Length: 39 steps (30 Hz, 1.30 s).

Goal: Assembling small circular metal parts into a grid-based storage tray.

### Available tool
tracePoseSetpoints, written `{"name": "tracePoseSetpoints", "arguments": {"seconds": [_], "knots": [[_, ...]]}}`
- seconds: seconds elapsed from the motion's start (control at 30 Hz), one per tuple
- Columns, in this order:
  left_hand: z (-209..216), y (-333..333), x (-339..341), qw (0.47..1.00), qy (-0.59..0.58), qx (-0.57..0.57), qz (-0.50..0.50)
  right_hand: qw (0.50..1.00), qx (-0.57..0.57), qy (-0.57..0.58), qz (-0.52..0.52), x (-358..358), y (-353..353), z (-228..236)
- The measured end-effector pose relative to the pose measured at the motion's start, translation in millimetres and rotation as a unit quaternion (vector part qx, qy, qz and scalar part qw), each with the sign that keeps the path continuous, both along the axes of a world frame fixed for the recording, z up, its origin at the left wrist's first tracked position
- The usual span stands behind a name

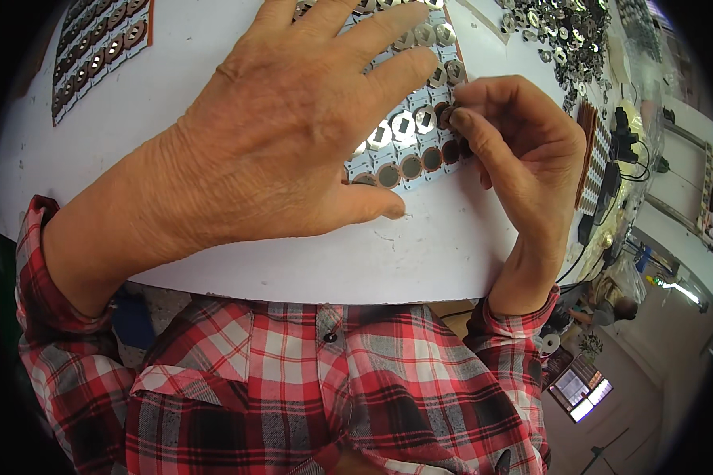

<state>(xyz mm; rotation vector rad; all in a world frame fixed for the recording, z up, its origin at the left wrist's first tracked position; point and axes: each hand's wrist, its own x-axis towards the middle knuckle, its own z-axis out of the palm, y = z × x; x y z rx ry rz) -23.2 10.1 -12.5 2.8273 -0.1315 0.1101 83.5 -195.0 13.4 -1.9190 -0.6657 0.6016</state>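
Note:
A white circuit-board panel [410,167] lies on the white table beneath both of my hands. Rows of round silver metal clips [404,125] sit on most of its visible part, while the row nearest me shows bare dark discs. My left hand [285,119] rests flat across the panel with its fingers spread, covering much of its left and middle. At the panel's right edge, my right hand [523,142] pinches with thumb and forefinger next to the end of a clip row. Whatever lies between those fingertips is mostly hidden and too small to name.
Another board panel [107,47] with dark round parts lies at the far left. Loose metal clips are heaped in a pile [562,36] at the far right. Nearer on that side are a stack of panels [591,158] and black cables [630,146]. Someone [614,307] is in the background.

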Motion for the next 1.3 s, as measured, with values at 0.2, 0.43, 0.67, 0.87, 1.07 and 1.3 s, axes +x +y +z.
{"name": "tracePoseSetpoints", "arguments": {"seconds": [0.2, 0.43, 0.67, 0.87, 1.07, 1.3], "knots": [[5, -8, 8, 1.0, -0.003, -0.005, -0.002, 0.997, -0.002, -0.077, 0.015, 3, -7, -9], [4, -4, 8, 1.0, 0.0, -0.009, 0.0, 0.995, -0.06, -0.079, 0.01, -3, -1, -4], [9, -11, 11, 1.0, -0.011, -0.017, -0.018, 0.997, 0.0, -0.072, 0.04, 0, -3, -8], [8, -10, 9, 0.999, -0.017, -0.021, -0.025, 0.993, -0.084, -0.088, 0.011, -8, 1, 2], [10, -10, 10, 0.999, -0.033, -0.026, -0.033, 0.997, -0.041, -0.057, 0.017, 0, -6, 0], [2, -1, -2, 0.996, -0.059, -0.042, -0.059, 0.959, -0.103, -0.198, -0.173, 51, -48, 14]]}}
